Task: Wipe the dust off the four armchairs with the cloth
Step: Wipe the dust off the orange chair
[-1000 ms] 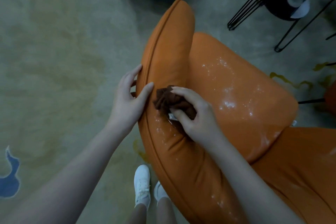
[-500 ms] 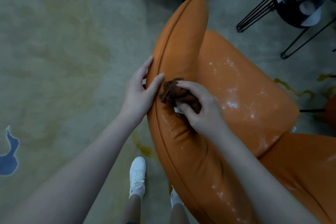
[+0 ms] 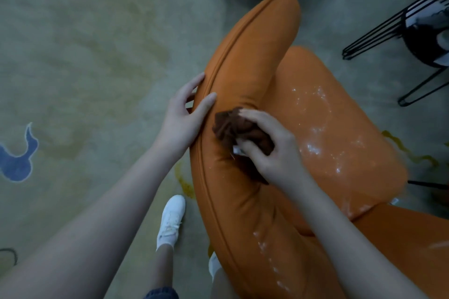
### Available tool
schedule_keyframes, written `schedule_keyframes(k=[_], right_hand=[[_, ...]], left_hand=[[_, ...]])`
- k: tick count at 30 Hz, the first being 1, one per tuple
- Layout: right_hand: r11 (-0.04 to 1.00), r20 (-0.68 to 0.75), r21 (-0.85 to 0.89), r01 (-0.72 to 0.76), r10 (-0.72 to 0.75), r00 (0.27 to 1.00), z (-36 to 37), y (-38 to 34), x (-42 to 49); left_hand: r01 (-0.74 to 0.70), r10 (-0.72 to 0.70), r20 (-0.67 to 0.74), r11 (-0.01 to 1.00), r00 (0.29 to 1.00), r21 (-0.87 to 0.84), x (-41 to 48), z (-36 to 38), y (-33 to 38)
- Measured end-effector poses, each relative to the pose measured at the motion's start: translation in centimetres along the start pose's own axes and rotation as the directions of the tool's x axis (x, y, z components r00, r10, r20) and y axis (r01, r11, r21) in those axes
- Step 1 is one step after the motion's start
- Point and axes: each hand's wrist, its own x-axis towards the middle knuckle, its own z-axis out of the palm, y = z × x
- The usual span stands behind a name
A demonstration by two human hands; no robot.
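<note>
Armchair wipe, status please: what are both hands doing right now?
Left hand holds armchair backrest edge. Right hand grips cloth against backrest. White dust on seat.

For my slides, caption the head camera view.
Right hand presses a brown cloth onto a dusty orange armchair; left hand grips its padded edge.
</note>
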Motion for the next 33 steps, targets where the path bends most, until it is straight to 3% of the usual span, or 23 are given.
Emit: schedule_keyframes(k=[7,12,16,21,25,30,33], right_hand=[[0.999,-0.059,-0.049,0.003,-0.006,0.998,1.6,0.2,-1.3],[0.999,0.056,-0.015,0.048,-0.047,0.997,0.9,-0.9,-3.5],[0.998,-0.022,-0.012,0.069,-0.069,0.997,0.2,-0.9,-1.6],[0.964,0.198,-0.021,0.265,-0.256,0.946,0.8,-0.9,-0.7],[0.976,0.370,0.068,0.209,-0.219,0.903,-1.3,-0.3,-3.2],[0.991,0.144,0.113,0.075,-0.091,0.985,-1.1,0.2,-3.6],[0.991,0.155,0.123,0.048,-0.067,0.986,-0.4,0.1,-4.6]], left_hand=[[0.056,-0.059,-0.038,0.996,0.998,-0.067,-0.8,-0.1,-0.7],[0.090,-0.095,-0.055,0.993,0.994,-0.081,-1.0,0.1,-0.7],[0.095,-0.101,-0.053,0.990,0.993,-0.100,-1.3,0.3,-0.6],[0.098,-0.109,-0.065,0.983,0.992,-0.152,-1.8,0.2,-0.6],[0.097,-0.103,-0.051,0.991,0.993,-0.094,-2.1,0.0,-0.4],[0.071,-0.071,-0.107,0.997,0.992,-0.006,-1.9,0.6,-0.2],[0.080,-0.072,-0.143,0.995,0.987,0.053,-1.8,1.3,-0.1]])
